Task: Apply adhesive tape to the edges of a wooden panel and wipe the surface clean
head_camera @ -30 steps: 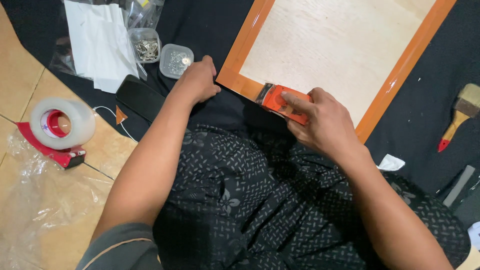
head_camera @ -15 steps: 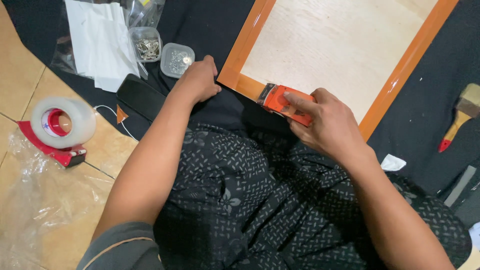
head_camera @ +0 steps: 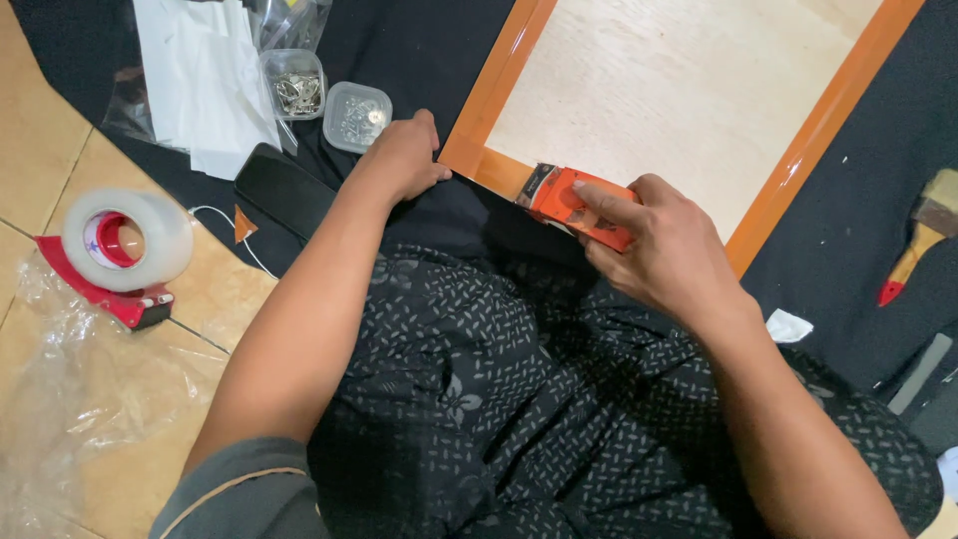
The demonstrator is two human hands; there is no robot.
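Observation:
A pale wooden board edged with orange tape lies on black cloth in front of me. My right hand grips an orange hand tool pressed against the board's near taped edge, index finger stretched along its top. My left hand rests knuckles-up on the cloth, fingers curled, touching the board's near left corner.
A clear tape roll on a red dispenser sits on the tiled floor at left, over crumpled plastic. A black phone, two small clear boxes of metal bits, white paper lie behind. A paintbrush lies far right.
The view has shifted slightly; my right hand and the orange tool have edged a little to the right along the board's near edge. My left hand keeps its place at the corner.

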